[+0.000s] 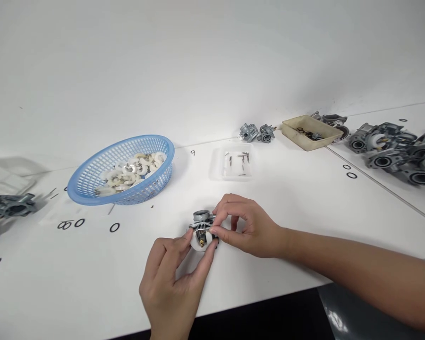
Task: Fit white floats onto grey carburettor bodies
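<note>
Between my two hands, near the table's front edge, sits a small grey metal carburetor (201,216) with a brass piece at its front. A white ring-shaped float (196,242) lies on the side facing me. My left hand (177,269) grips the carburetor from the left and below, thumb on its right side and fingers on its left. At the upper right of the carburetor, my right hand (248,226) has thumb and index finger pinched together. Whatever is between those fingertips is too small to make out.
Behind on the left stands a blue basket (120,146) of white floats. A clear tray (237,174) holds thin pins. Farther right are a cream bin (297,137) with small parts and a pile of carburetors (382,146). More carburetors (10,205) lie left, with black rubber rings (114,227) nearby.
</note>
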The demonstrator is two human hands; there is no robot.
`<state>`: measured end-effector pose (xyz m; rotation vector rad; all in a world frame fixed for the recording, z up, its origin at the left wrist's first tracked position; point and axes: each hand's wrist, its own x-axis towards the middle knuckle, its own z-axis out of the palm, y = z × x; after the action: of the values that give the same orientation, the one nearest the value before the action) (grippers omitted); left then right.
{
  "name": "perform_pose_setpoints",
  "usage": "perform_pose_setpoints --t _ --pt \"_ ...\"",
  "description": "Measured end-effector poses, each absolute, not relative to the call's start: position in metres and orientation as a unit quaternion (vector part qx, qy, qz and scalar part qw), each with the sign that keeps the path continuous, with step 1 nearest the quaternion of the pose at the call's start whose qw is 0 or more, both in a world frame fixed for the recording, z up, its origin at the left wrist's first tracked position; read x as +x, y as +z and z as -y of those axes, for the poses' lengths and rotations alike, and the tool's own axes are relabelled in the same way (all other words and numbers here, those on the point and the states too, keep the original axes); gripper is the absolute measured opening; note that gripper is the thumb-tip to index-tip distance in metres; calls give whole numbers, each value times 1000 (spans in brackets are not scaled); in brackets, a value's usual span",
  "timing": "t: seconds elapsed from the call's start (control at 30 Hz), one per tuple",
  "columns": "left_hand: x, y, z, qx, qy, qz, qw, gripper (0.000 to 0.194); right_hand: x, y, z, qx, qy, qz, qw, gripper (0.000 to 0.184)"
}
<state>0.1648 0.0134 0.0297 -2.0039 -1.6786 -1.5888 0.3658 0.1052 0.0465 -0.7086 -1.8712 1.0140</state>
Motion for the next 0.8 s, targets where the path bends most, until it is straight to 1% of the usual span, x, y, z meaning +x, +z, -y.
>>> perform_pose_setpoints --t 0.4,0.5,0.63,0.8 --pt "168 33 -15 -670 -507 533 95 40 366 49 -106 -289 411 755 421 12" --pt "168 34 -15 -675 -502 530 106 40 366 48 -105 -293 407 757 419 11" --pt "167 34 -15 -675 -505 529 99 38 365 47 -104 -294 393 760 427 10" --pt "167 34 -14 -674 -500 538 76 40 368 48 -108 -281 394 765 424 10"
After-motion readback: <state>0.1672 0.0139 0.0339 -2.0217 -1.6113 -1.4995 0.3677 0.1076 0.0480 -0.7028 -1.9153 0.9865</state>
